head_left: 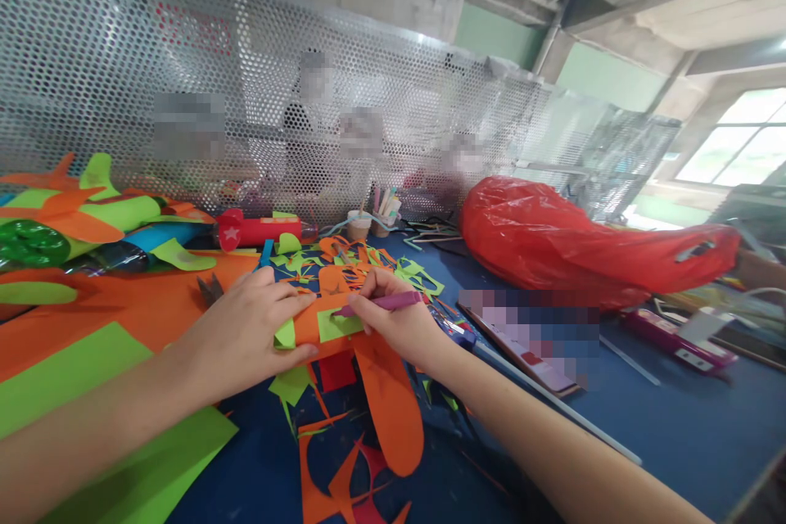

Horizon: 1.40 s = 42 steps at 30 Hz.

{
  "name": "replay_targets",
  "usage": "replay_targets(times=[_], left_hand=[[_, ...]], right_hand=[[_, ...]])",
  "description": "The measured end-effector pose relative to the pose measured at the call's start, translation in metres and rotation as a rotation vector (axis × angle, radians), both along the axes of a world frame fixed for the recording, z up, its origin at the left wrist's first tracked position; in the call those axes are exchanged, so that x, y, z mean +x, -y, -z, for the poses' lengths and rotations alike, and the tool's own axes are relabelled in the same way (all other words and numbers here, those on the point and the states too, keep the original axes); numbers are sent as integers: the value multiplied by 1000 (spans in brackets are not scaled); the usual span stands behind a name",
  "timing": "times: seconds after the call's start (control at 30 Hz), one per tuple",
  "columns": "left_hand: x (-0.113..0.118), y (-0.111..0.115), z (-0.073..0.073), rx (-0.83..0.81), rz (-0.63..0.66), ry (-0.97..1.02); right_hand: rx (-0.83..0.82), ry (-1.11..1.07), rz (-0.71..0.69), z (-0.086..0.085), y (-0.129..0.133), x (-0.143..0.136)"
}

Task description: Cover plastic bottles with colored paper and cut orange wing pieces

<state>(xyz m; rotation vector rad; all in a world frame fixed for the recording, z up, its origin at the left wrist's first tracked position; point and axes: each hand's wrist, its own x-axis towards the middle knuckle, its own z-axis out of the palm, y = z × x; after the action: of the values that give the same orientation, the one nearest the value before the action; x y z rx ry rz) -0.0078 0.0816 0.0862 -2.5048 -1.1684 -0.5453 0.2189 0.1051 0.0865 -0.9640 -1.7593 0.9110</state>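
My right hand grips a purple marker, its tip at a light-green paper rectangle. That rectangle lies on an orange paper-covered body, from which a rounded orange wing sticks out toward me. Fingers of my left hand are wrapped round the left end of this orange body, where a green tab shows. Behind my left hand lie dark scissor blades, partly covered.
Paper scraps litter the blue table. At left are finished-looking paper planes and large green sheets. A red plastic bag, a phone-like slab and a purple power strip sit right. Perforated metal screen stands behind.
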Motion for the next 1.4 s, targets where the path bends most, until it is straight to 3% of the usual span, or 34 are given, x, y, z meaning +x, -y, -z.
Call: replay_targets(times=[1.4], left_hand=[[0,0,0,-6,8,18]], right_hand=[[-66,0,-35,-10,7,2]])
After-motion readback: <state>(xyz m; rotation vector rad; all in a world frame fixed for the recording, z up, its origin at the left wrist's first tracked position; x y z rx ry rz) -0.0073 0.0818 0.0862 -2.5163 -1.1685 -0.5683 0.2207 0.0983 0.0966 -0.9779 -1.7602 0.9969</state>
